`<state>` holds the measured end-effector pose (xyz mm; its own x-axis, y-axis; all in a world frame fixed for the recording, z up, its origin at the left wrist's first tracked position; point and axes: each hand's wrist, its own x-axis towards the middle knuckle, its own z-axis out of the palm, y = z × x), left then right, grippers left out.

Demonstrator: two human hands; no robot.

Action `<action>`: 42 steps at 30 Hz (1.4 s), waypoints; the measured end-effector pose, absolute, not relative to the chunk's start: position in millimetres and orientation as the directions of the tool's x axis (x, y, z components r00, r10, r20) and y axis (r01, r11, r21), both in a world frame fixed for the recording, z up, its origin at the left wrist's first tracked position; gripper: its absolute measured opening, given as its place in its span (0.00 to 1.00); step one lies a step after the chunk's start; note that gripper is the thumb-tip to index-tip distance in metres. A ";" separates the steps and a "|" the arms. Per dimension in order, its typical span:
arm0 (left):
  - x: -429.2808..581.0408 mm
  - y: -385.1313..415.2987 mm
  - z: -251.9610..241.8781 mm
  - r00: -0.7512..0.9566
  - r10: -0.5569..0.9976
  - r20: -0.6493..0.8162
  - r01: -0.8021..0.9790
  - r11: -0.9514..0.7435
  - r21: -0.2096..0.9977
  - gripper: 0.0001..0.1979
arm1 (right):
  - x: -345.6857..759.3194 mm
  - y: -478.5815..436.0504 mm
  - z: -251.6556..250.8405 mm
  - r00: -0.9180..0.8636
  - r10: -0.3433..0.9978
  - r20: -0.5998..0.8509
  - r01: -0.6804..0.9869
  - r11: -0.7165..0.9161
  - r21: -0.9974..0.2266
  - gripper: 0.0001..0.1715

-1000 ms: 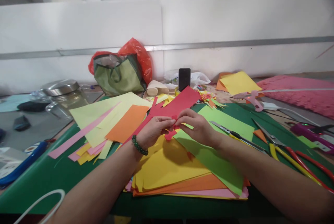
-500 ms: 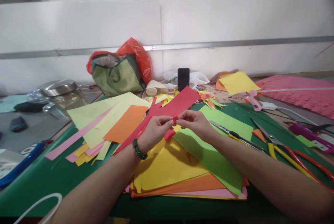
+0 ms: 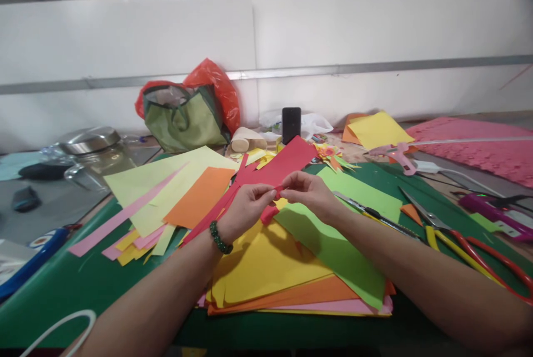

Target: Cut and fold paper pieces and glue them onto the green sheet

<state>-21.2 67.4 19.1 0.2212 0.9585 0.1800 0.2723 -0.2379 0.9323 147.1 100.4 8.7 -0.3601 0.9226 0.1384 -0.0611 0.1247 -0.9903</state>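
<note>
My left hand [image 3: 245,207], with a green bead bracelet on the wrist, and my right hand [image 3: 310,193] meet above a stack of coloured paper sheets [image 3: 266,268]. Both pinch a small red paper piece [image 3: 272,201] between their fingertips; part of it hangs down below the fingers. A long red paper sheet [image 3: 287,162] lies just behind the hands. The stack rests on a green cutting mat [image 3: 75,285].
Scissors with red and yellow handles [image 3: 462,235] and a utility knife [image 3: 375,214] lie to the right. A pink glue gun [image 3: 395,152], a black phone [image 3: 291,124], a green bag [image 3: 183,118] and a glass jar [image 3: 97,151] stand further back. Pale yellow, orange and pink sheets [image 3: 175,190] spread left.
Both hands have lifted slightly and moved their fingertips closer on the red piece. The view has shifted a little; the rest stays in place.
</note>
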 end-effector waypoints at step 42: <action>-20.9 67.6 18.7 0.219 0.968 -0.120 -0.225 0.170 0.959 0.20 | 144.9 96.1 6.0 -0.227 0.947 0.227 -0.167 0.192 -0.967 0.19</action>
